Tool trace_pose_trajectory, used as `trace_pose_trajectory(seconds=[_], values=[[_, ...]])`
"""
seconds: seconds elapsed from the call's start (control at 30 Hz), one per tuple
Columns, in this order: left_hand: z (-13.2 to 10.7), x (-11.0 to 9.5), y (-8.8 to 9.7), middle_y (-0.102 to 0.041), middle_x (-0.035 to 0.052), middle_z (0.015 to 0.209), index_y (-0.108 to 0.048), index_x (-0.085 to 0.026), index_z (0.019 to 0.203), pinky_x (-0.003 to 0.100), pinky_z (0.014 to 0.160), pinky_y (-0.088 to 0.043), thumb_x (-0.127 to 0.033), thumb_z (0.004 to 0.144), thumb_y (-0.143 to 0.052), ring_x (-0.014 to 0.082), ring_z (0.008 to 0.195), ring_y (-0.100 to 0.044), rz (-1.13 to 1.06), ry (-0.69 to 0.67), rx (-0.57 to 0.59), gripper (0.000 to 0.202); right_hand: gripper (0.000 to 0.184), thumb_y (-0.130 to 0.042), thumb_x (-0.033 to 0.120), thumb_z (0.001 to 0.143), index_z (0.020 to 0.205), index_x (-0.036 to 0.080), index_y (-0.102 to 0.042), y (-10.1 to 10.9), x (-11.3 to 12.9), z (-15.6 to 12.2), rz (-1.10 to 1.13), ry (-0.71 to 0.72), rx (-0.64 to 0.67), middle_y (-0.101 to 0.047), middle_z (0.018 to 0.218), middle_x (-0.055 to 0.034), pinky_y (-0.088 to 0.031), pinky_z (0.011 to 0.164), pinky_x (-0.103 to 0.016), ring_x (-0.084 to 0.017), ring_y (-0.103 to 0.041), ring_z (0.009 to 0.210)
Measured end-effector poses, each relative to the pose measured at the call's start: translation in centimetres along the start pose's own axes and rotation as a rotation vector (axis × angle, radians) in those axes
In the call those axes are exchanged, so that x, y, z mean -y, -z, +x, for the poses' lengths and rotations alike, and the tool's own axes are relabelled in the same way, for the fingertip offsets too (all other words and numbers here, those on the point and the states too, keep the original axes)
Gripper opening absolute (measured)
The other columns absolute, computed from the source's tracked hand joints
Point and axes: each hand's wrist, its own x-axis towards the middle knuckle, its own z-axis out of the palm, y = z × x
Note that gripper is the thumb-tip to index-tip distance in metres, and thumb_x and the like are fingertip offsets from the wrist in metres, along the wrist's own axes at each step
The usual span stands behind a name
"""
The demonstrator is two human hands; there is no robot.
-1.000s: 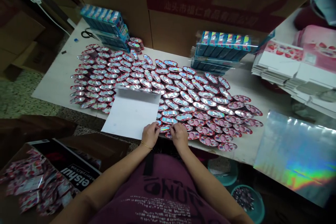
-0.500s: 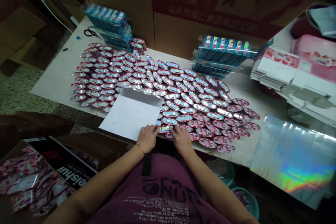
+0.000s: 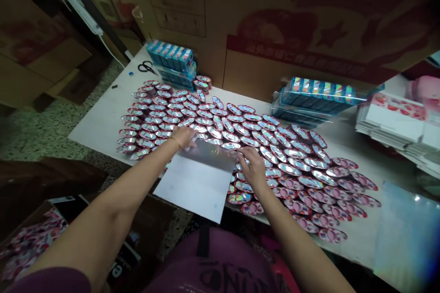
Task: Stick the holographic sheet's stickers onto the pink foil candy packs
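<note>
A white sheet lies over the near middle of a spread of several shiny red-rimmed oval pieces on a pale table. The sheet's far strip shows a holographic sheen. My left hand is at the sheet's far left corner, fingers curled on its edge. My right hand pinches the far right corner. The sheet's near end hangs past the table's front edge.
Blue packaged boxes stand at the back left and back right; black scissors lie beside the left stack. Flat pink-and-white cartons are piled at right. A holographic sheet lies near right. A box of sachets sits lower left. Cardboard cartons stand behind the table.
Both hands have moved from the sheet's near edge to its far corners. The camera has moved forward and to the left.
</note>
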Motion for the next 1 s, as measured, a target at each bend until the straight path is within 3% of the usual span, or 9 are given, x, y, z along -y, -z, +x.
trace_pose_trajectory(seconds=[0.07, 0.1, 0.27, 0.43, 0.53, 0.67, 0.77, 0.9, 1.0], values=[[-0.8, 0.8, -1.9, -0.056, 0.0071, 0.117, -0.052, -0.027, 0.113, 0.042, 0.091, -0.029, -0.046, 0.056, -0.071, 0.0284, 0.108, -0.046, 0.029, -0.061, 0.016, 0.063, 0.022, -0.045, 0.023, 0.084, 0.095, 0.021, -0.064, -1.7, 0.1, 0.9, -0.079, 0.014, 0.071, -0.059, 0.088, -0.0055, -0.043, 0.076, -0.031, -0.017, -0.053, 0.083], [-1.4, 1.0, -2.7, -0.055, 0.0083, 0.117, -0.053, -0.025, 0.112, 0.043, 0.091, -0.029, -0.045, 0.057, -0.071, 0.0283, 0.108, -0.045, 0.028, -0.066, -0.021, 0.061, 0.022, -0.045, 0.022, 0.084, 0.094, 0.020, -0.064, -2.7, 0.2, 1.0, -0.126, 0.023, 0.111, -0.060, 0.088, -0.0059, -0.042, 0.076, -0.031, -0.018, -0.053, 0.084], [-3.4, 2.2, -4.9, -0.058, 0.0067, 0.093, -0.060, -0.018, 0.084, 0.031, 0.079, -0.039, -0.032, 0.069, -0.064, 0.0213, 0.094, -0.050, -0.078, -0.046, -0.114, 0.022, 0.024, -0.049, 0.021, 0.083, 0.103, 0.022, -0.061, -7.8, 2.1, 1.5, -0.302, 0.140, 0.312, -0.059, 0.101, -0.0073, -0.038, 0.080, -0.033, -0.020, -0.050, 0.093], [-4.6, 3.5, -5.3, -0.054, 0.0074, 0.109, -0.053, -0.023, 0.106, 0.034, 0.082, -0.038, -0.038, 0.063, -0.069, 0.0241, 0.103, -0.046, -0.174, 0.021, -0.198, 0.048, 0.049, -0.065, 0.027, 0.073, 0.119, 0.021, -0.050, -12.5, 2.8, 2.8, -0.437, 0.224, 0.404, -0.053, 0.114, -0.0112, -0.032, 0.087, -0.041, -0.025, -0.043, 0.105], [-5.2, 4.4, -5.6, -0.058, 0.0062, 0.099, -0.055, -0.021, 0.104, 0.033, 0.080, -0.040, -0.039, 0.062, -0.069, 0.0226, 0.095, -0.051, -0.305, 0.042, -0.170, 0.048, 0.039, -0.067, 0.024, 0.070, 0.108, 0.019, -0.057, -13.9, 1.4, 3.4, -0.424, 0.146, 0.455, -0.058, 0.100, -0.0099, -0.036, 0.080, -0.037, -0.023, -0.048, 0.094], [-5.5, 5.4, -5.8, -0.061, 0.0015, 0.078, -0.062, -0.018, 0.080, 0.027, 0.071, -0.042, -0.030, 0.064, -0.064, 0.0169, 0.076, -0.055, -0.590, 0.112, -0.104, 0.020, 0.011, -0.062, 0.016, 0.072, 0.083, 0.017, -0.064, -14.2, 0.3, 4.0, -0.184, 0.079, 0.445, -0.059, 0.082, -0.0049, -0.039, 0.073, -0.029, -0.017, -0.050, 0.082], [-5.8, 5.5, -5.4, -0.061, 0.0003, 0.071, -0.059, -0.016, 0.067, 0.025, 0.065, -0.042, -0.031, 0.067, -0.057, 0.0147, 0.070, -0.055, -0.846, 0.177, -0.105, 0.015, 0.006, -0.060, 0.013, 0.072, 0.074, 0.017, -0.064, -13.6, 0.4, 4.4, -0.056, 0.078, 0.439, -0.059, 0.078, -0.0019, -0.040, 0.071, -0.025, -0.014, -0.052, 0.079], [-6.7, 5.6, -4.3, -0.059, -0.0008, 0.068, -0.057, -0.016, 0.067, 0.024, 0.062, -0.041, -0.034, 0.066, -0.056, 0.0139, 0.067, -0.054, -0.976, 0.234, -0.191, 0.018, 0.008, -0.061, 0.018, 0.072, 0.077, 0.021, -0.066, -10.8, -1.2, 4.6, 0.103, 0.000, 0.507, -0.065, 0.078, 0.0002, -0.042, 0.067, -0.025, -0.013, -0.057, 0.073], [-7.4, 5.4, -3.8, -0.058, -0.0008, 0.066, -0.057, -0.016, 0.066, 0.023, 0.061, -0.041, -0.034, 0.065, -0.057, 0.0137, 0.066, -0.053, -1.004, 0.275, -0.239, 0.018, 0.008, -0.060, 0.023, 0.073, 0.075, 0.022, -0.068, -7.6, -2.9, 4.8, 0.046, -0.122, 0.519, -0.067, 0.074, 0.0003, -0.042, 0.063, -0.027, -0.015, -0.059, 0.067]])
